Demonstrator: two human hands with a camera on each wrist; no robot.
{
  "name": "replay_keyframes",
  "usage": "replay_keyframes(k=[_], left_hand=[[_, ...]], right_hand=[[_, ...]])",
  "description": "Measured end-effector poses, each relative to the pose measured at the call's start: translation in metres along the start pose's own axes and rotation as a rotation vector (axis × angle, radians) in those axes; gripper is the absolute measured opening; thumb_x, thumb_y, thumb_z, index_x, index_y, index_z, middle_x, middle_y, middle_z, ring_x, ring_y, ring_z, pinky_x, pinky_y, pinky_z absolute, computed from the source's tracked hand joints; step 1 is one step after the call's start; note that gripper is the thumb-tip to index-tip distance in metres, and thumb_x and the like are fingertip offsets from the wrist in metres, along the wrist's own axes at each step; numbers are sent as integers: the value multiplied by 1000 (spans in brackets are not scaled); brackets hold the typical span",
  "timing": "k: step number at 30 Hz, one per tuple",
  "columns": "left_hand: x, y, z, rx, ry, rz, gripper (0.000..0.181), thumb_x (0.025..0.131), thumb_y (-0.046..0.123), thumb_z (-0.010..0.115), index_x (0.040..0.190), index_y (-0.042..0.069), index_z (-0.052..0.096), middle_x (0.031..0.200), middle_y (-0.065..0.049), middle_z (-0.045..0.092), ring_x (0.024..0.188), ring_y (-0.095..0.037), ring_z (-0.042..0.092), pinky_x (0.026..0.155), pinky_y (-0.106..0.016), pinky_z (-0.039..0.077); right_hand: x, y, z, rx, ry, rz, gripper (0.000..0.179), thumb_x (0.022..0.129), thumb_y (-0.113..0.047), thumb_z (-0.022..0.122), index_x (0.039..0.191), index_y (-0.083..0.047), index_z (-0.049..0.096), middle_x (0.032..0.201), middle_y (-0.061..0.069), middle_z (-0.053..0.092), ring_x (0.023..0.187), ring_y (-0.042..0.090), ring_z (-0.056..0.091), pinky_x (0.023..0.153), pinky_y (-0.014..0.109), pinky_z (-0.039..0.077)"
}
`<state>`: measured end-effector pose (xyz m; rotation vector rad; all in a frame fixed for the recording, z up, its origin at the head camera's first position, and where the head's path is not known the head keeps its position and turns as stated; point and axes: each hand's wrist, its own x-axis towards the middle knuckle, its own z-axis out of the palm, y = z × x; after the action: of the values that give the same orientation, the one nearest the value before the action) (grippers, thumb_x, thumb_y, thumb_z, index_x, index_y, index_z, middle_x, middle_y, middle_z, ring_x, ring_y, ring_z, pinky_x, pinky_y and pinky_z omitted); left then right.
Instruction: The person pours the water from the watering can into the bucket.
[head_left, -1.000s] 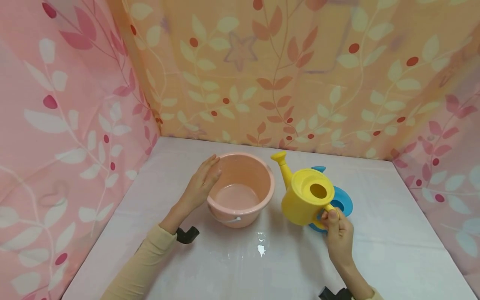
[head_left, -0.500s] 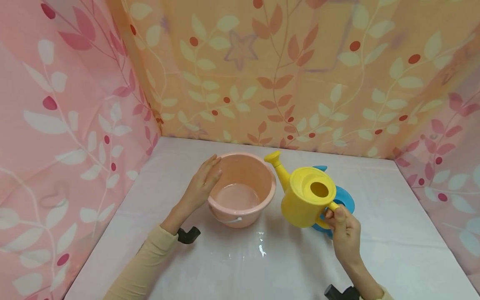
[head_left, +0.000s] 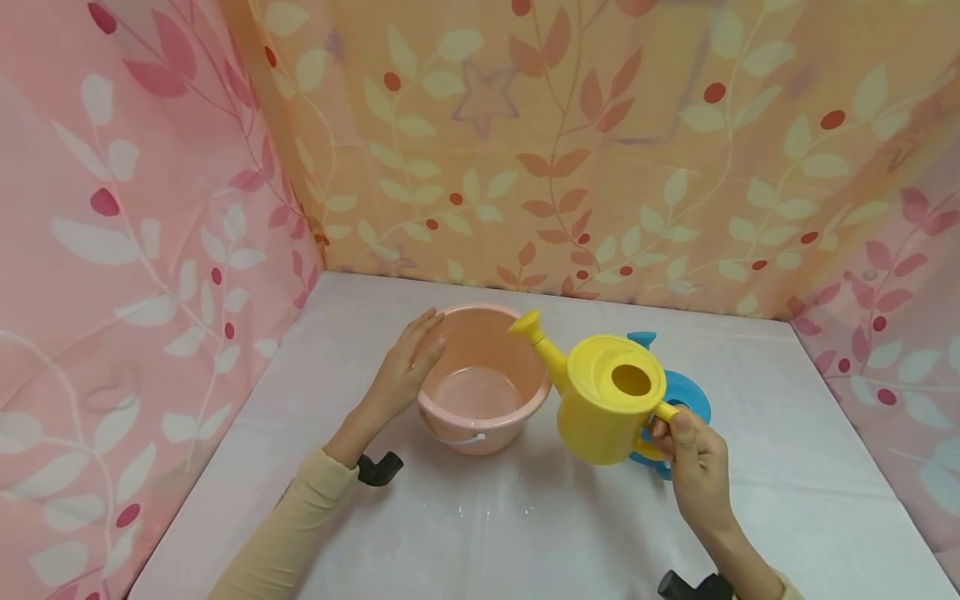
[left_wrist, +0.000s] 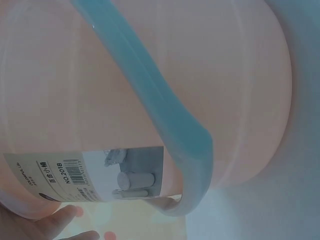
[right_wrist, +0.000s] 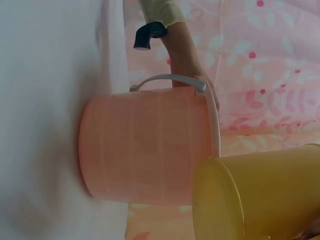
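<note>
A pale pink bucket [head_left: 495, 432] stands upright mid-table. My left hand [head_left: 405, 362] rests along its left rim, fingers fairly straight. In the left wrist view, the bucket's bail handle [left_wrist: 145, 85] hangs across the wall beside a printed label [left_wrist: 85, 175]. My right hand [head_left: 699, 467] grips the handle of a yellow watering can [head_left: 596, 425], lifted to the bucket's right. Its spout [head_left: 547, 354] points left, and the sprinkler head overlaps the bucket's right rim in the head view. The can's body [right_wrist: 270, 195] also shows close up in the right wrist view.
Behind the yellow can, partly hidden, stands a blue item [head_left: 688, 396] like a second watering can. Small wet-looking glints [head_left: 480, 512] show on the white tabletop [head_left: 420, 558]. Patterned cloth walls [head_left: 480, 167] rise at the back and both sides.
The yellow watering can has turned and its spout has swung left, from beside the bucket to over its right rim. My right hand has shifted slightly right and down. My left hand stays put.
</note>
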<state>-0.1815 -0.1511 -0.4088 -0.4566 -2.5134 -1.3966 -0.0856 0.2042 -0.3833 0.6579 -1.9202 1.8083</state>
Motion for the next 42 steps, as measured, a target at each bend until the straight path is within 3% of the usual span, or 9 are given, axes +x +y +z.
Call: replay_keyframes(k=[6,13,19,27,42], left_hand=[[0,0,-1,2,-4,4,51,97,41,41,143,18,37,151,2,27,140,-21,23,109,-51,24],[0,0,-2,-4,-2,-1,52,97,45,40,142,18,38,151,4,27,140,-20,23,110,-51,23],[0,-1,-1,-5,0,0,52,97,45,40,142,19,38,151,4,27,140,-20,23,109,-51,23],[0,-1,-1,-10,6,-4,52,96,46,40,142,20,38,151,5,27,140,-19,23,109,-51,24],[0,-2,0,-7,15,8,52,97,44,40,142,18,38,151,-3,28,139,-21,24,109,-51,25]], right_hand=[[1,-9,2,-152,-18,120,33,101,-5,29,77,7,47,68,-2,41,64,9,38,55,25,32],[5,-10,-1,-116,-68,41,31,100,0,29,77,4,49,66,0,37,61,10,35,50,25,27],[8,-14,-2,-229,-91,117,32,101,-4,29,76,1,48,64,-2,37,59,10,35,50,24,29],[15,-15,-4,-261,-137,72,32,100,0,29,76,0,50,62,0,34,60,11,36,52,24,30],[25,-22,-8,-337,-189,145,30,101,-5,30,79,-5,51,66,-1,38,62,12,39,55,23,36]])
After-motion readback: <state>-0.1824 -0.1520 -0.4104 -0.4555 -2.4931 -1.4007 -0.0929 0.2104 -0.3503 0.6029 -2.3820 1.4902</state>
